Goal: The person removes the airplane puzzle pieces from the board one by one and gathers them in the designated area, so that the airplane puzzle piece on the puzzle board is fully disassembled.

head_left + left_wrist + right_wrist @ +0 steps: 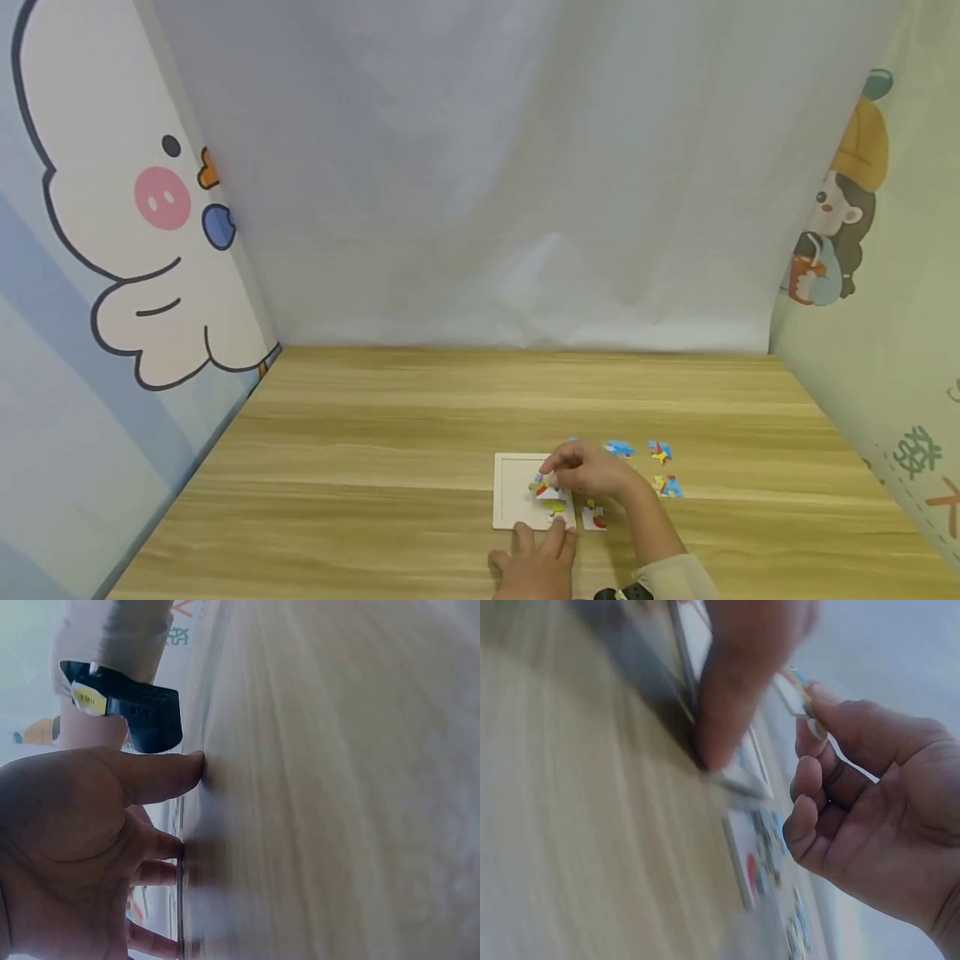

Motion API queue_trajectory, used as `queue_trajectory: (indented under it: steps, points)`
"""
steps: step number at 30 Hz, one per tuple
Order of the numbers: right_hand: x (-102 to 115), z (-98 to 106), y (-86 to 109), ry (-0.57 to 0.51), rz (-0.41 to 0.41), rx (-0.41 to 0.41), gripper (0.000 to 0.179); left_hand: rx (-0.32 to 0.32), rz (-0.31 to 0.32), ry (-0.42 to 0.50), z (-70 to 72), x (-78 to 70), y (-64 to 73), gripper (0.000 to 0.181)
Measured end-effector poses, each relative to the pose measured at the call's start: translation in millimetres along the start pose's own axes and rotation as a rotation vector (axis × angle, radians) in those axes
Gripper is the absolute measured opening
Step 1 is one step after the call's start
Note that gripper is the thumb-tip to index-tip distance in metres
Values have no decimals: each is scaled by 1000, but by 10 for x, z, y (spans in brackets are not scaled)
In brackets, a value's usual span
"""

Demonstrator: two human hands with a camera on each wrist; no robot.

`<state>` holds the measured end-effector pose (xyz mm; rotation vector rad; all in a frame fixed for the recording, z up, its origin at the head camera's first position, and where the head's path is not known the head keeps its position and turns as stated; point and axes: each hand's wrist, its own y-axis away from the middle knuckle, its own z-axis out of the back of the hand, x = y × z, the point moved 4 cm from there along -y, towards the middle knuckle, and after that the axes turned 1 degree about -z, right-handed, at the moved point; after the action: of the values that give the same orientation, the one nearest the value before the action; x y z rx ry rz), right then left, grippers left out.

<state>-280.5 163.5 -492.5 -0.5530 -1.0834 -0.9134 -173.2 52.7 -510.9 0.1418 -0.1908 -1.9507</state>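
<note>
Between thumb and fingers my right hand [596, 475] pinches a colourful jigsaw puzzle piece [547, 487], above the right part of a pale puzzle tray [513, 496]. In the right wrist view that held piece [795, 694] is tilted, clear of the tray. One piece with yellow on it [555, 506] lies in the tray's lower right corner. My left hand [534, 571] has its fingers spread, fingertips at the tray's near edge, one of them by that corner piece. In the left wrist view the left hand's thumb [169, 776] rests on the tabletop, apart from the other fingers.
Right of the tray lies a loose piece with red on it [594, 515]. Farther right and back are more pieces, among them a blue one [620, 449], one with a yellow shape [661, 452] and another [668, 486]. The wooden table [360, 467] meets a pale curtain [487, 250] behind.
</note>
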Motion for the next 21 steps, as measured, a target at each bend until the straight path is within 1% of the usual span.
queue_trajectory:
  steps: [4,9,13,17,21]
  points:
    - [-71,132,172,-28,0,-70,14,-35,9,8,-9,-24,-33,75]
    - [-119,248,352,-5,4,-133,15,-34,22,4,-46,-41,-63,78]
    - [-138,323,457,18,3,-195,15,-41,20,-1,-32,-52,-67,76]
    - [-162,360,563,26,-13,-221,17,-38,24,0,-11,-60,-29,78]
    - [-174,405,682,27,-42,-233,18,-11,29,29,21,-75,8,81]
